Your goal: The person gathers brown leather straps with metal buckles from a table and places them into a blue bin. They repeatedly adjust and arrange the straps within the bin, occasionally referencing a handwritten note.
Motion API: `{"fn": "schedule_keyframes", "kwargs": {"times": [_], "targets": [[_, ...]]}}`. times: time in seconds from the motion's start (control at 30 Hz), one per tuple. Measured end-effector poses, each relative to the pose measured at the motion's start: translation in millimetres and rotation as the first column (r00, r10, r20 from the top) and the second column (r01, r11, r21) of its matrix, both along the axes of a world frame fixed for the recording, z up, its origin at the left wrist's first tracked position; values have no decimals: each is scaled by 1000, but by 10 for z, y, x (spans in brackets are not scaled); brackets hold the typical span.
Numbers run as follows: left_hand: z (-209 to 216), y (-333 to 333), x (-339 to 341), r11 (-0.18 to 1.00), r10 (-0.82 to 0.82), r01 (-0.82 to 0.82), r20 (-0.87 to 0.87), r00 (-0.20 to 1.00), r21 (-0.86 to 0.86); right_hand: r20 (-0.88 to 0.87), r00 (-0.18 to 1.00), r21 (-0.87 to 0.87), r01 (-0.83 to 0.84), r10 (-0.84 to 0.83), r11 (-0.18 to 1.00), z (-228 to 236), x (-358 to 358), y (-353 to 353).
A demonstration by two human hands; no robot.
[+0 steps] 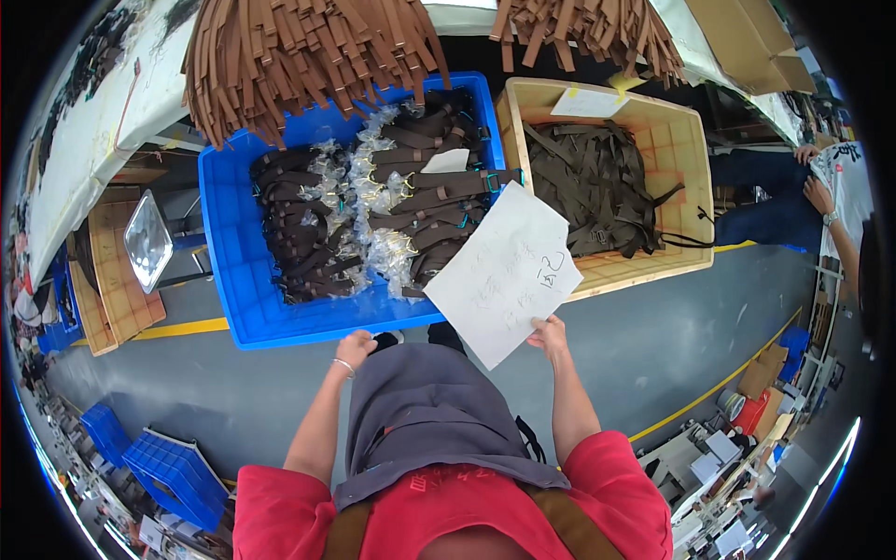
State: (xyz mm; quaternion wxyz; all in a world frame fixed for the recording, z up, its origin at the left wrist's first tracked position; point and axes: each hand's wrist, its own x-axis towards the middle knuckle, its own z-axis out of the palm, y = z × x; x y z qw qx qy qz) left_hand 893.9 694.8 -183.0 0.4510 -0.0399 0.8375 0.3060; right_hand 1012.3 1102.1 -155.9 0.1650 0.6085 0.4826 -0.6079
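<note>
My right hand (548,333) pinches the lower right edge of a white sheet of card (509,271) with handwriting on it. The card is tilted, covering the near right part of a blue plastic bin (280,329) and a corner of the yellow bin beside it. My left hand (355,348) is closed at the blue bin's near rim; whether it grips the rim is hidden. Dark brown straps (303,238) in bundles, with clear plastic wrapping (359,177) around their ends, fill the blue bin. A small white slip (446,161) lies on them.
A yellow bin (689,177) of dark olive straps (597,182) stands on the right. Brown strips (308,51) hang over the far side of the bins. At the right edge is another person's hand (819,194). Blue crates (173,474) stand lower left on the grey floor.
</note>
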Motion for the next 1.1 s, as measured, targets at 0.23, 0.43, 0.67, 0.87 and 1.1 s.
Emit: {"fn": "schedule_keyframes", "kwargs": {"times": [0.23,0.43,0.67,0.87,1.1], "targets": [[-185,498,405,984,54,-80,167,985,156,-115,990,147,-66,83,987,665,283,277],[-112,611,508,974,180,-213,306,935,79,-173,977,262,-72,120,962,1117,361,417],[-253,804,-216,983,-152,173,-234,960,70,-283,958,311,137,-46,941,848,120,42],[-662,2016,-1660,896,-392,427,-666,634,-121,-192,981,275,60,-6,960,492,380,-80],[-1154,2578,-2327,634,-725,658,-607,324,-406,-127,990,237,98,-69,967,431,785,-218]]}}
